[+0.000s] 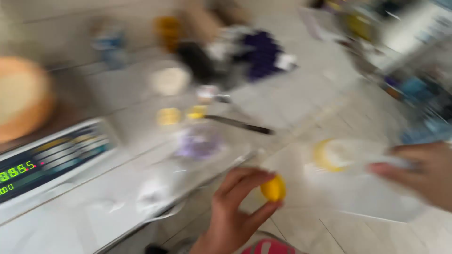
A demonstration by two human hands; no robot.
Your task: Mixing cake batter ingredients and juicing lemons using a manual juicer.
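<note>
Head cam, blurry: left hand fingers pinch small yellow round thing. Right hand fingers grip clear plastic container, just right of it. Scale far left.

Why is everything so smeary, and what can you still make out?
Head view: motion blur smears it all. The left hand pinching a small yellow thing is clearest; the right hand grips something clear and streaky. The scale has glowing green digits; the back is colourful blobs.

Whole view motion-blurred — right hand cut off by the edge.
</note>
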